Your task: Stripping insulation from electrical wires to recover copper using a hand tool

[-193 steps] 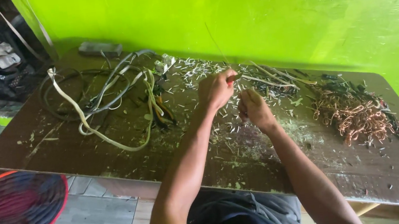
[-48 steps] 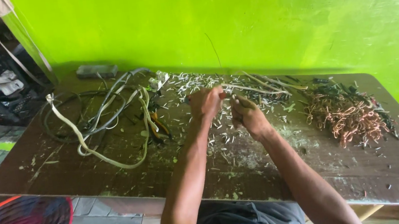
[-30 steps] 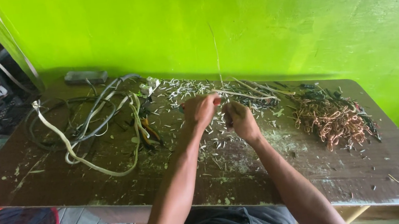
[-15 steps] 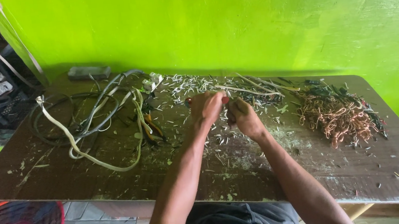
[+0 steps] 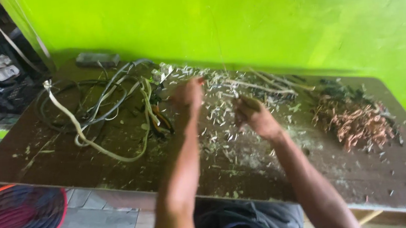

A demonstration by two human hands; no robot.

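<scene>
Head cam: both hands up over brown surface point(image 5: 114, 157). Left hand point(image 5: 187, 94) and right hand point(image 5: 253, 117) look curled w/ fingers closed; motion blur, can't tell what they pinch. Pale insulation scraps point(image 5: 213, 112) lie under them, tangled cables point(image 5: 108, 105) to the left, copper strand pile point(image 5: 358, 125) to the right

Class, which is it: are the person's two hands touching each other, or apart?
Apart. The head view shows brown table and pale scraps between the left hand and the right hand.
</scene>
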